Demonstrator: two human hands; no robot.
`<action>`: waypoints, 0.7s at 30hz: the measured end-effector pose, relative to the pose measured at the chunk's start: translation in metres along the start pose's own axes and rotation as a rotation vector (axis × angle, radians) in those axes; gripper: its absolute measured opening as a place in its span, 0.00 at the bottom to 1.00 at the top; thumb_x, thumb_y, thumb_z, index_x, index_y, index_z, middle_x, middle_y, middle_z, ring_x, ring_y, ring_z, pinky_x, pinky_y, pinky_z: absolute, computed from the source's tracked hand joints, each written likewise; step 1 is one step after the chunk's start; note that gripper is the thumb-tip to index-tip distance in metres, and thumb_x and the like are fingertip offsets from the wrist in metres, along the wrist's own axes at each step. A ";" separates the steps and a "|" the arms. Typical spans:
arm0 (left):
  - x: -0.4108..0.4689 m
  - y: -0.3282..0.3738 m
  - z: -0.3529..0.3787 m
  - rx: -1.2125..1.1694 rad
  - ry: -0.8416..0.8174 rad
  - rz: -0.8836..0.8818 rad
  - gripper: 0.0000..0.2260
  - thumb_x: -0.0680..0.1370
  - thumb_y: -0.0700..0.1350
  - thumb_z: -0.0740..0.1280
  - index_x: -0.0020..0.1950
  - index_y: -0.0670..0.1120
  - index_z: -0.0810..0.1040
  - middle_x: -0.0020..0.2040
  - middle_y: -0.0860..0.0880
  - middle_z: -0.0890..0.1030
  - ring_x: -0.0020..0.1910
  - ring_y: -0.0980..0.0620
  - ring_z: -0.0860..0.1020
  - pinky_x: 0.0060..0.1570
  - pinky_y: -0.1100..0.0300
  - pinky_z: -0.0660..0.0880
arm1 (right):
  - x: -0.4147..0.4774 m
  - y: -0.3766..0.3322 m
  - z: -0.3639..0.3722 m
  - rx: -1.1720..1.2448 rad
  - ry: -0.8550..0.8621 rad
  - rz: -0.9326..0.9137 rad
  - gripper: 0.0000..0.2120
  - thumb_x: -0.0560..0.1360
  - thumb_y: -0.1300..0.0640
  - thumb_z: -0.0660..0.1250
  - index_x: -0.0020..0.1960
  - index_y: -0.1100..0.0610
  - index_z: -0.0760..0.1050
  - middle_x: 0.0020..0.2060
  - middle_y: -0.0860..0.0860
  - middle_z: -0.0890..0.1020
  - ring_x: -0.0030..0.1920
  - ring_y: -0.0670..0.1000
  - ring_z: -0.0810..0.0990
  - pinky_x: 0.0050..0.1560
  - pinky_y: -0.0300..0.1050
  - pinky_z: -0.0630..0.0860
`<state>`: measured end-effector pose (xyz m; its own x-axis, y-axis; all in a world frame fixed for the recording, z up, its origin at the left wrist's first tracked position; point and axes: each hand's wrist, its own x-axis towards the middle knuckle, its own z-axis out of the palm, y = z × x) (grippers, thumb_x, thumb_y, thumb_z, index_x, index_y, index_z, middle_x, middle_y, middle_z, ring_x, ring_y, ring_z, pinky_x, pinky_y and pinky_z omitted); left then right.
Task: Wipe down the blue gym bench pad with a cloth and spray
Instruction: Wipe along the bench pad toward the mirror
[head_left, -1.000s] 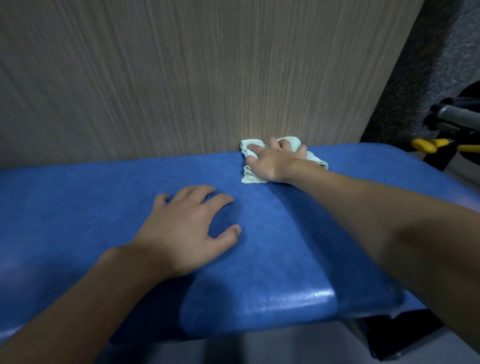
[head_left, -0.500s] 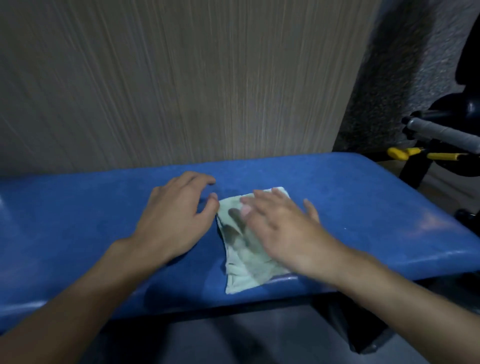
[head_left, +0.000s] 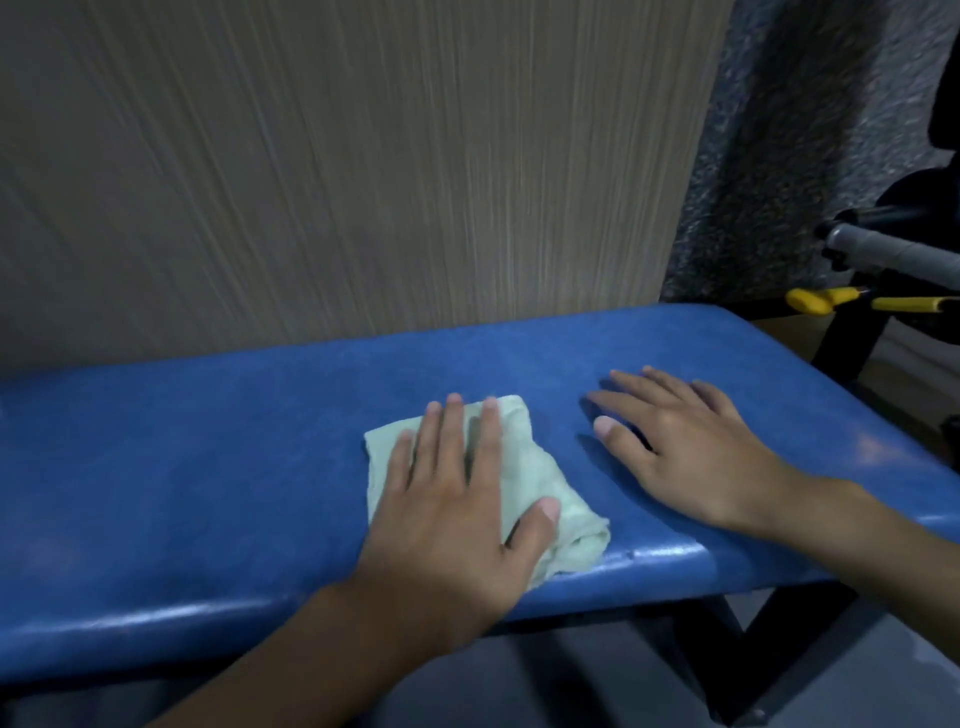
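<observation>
Left hand (head_left: 457, 504) is pressing the cloth (head_left: 532, 467) flat, fingers straight — right hand (head_left: 691, 447) is lying spread on the bench pad (head_left: 208, 467) beside it.

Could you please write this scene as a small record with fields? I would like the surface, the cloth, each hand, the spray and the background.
surface: blue vinyl bench pad, glossy along its near edge
cloth: pale green folded cloth, lying on the pad near its front edge
left hand: flat on the cloth, fingers straight, pressing it down
right hand: flat on the bare pad, beside the cloth, not touching it
spray: not in view
background: beige wood-grain wall panel; at far right a grey bar and a yellow plastic piece
</observation>
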<state>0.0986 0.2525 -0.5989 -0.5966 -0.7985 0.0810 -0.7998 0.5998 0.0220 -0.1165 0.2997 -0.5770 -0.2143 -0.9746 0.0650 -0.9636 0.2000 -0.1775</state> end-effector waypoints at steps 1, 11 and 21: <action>0.003 -0.003 -0.002 0.016 -0.041 -0.050 0.45 0.66 0.70 0.31 0.80 0.50 0.36 0.81 0.46 0.38 0.80 0.47 0.36 0.76 0.44 0.38 | 0.005 -0.002 0.002 -0.008 -0.051 0.000 0.27 0.80 0.35 0.43 0.77 0.39 0.56 0.80 0.42 0.53 0.79 0.49 0.48 0.77 0.57 0.45; 0.173 -0.060 0.001 -0.054 -0.126 -0.140 0.42 0.72 0.73 0.42 0.81 0.53 0.46 0.82 0.48 0.49 0.80 0.47 0.45 0.75 0.40 0.43 | 0.010 -0.001 0.013 -0.073 -0.053 -0.023 0.38 0.70 0.30 0.30 0.78 0.38 0.47 0.80 0.40 0.47 0.79 0.49 0.42 0.76 0.60 0.42; 0.112 -0.052 -0.005 -0.079 -0.174 -0.020 0.38 0.71 0.73 0.40 0.79 0.62 0.37 0.82 0.50 0.43 0.80 0.51 0.40 0.75 0.41 0.39 | 0.010 -0.002 0.011 -0.038 -0.040 -0.010 0.38 0.70 0.30 0.32 0.78 0.37 0.50 0.79 0.40 0.50 0.79 0.48 0.45 0.76 0.58 0.43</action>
<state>0.0735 0.1318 -0.5855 -0.5886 -0.8030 -0.0933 -0.8080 0.5806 0.1005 -0.1148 0.2883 -0.5868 -0.1984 -0.9798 0.0269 -0.9712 0.1928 -0.1398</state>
